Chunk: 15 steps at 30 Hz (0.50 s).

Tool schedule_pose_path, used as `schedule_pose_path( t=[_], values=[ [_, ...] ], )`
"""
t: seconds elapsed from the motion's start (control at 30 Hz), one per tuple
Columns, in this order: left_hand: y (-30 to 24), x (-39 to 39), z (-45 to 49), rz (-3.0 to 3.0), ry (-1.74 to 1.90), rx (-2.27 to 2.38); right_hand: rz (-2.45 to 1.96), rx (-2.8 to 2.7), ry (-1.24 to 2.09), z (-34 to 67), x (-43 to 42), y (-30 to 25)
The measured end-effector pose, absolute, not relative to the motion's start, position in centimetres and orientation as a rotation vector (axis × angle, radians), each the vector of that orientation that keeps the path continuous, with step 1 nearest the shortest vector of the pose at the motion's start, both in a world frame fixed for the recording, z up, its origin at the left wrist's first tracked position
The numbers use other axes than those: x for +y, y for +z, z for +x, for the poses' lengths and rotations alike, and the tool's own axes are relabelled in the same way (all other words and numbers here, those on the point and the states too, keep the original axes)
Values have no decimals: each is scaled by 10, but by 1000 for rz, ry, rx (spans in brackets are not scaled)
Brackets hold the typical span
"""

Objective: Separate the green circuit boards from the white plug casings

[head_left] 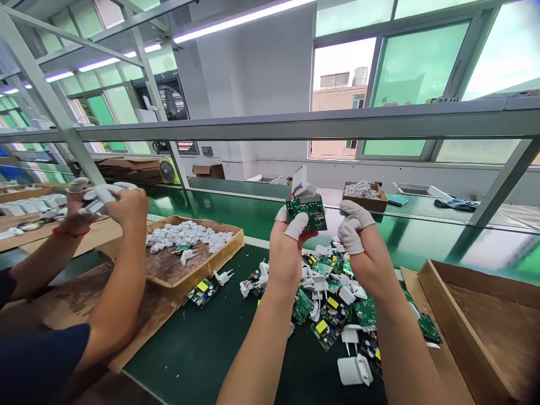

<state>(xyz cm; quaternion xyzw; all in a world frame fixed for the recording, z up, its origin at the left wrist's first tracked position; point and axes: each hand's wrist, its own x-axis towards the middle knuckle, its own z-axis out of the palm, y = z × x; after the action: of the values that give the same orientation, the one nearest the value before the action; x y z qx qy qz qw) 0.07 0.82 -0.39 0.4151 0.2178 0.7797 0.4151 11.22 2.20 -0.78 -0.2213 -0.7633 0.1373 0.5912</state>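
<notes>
My left hand (289, 247), with white finger cots, is raised and pinches a green circuit board (307, 211) with a white plug part (300, 180) on red wires above it. Just right of the board, my right hand (358, 236) has its cot-covered fingers curled; nothing shows plainly in them. Below both hands lies a pile of green circuit boards and white plug housings (333, 304) on the dark green bench mat (202, 349).
At the left, a co-worker's hands (105, 205) hold a white part over a cardboard tray of white parts (185, 236). An empty cardboard box (485, 315) stands at the right. A green conveyor belt (422, 236) runs behind, with another box of white parts (365, 194) beyond it.
</notes>
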Motion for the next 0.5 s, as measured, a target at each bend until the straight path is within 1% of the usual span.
schedule_pose_path(
  t=[0.17,0.3,0.4,0.5],
  values=[
    [-4,7,0,1021,1962,559,-426,-1896,196,112,22,-9],
    [-5,8,0,1035,1968,553,-339,-1794,107,113,19,-8],
    [-5,9,0,1039,1960,558,-392,-1755,198,115,20,-7],
    [-5,9,0,1040,1956,554,-375,-1846,444,116,22,-6]
  ],
)
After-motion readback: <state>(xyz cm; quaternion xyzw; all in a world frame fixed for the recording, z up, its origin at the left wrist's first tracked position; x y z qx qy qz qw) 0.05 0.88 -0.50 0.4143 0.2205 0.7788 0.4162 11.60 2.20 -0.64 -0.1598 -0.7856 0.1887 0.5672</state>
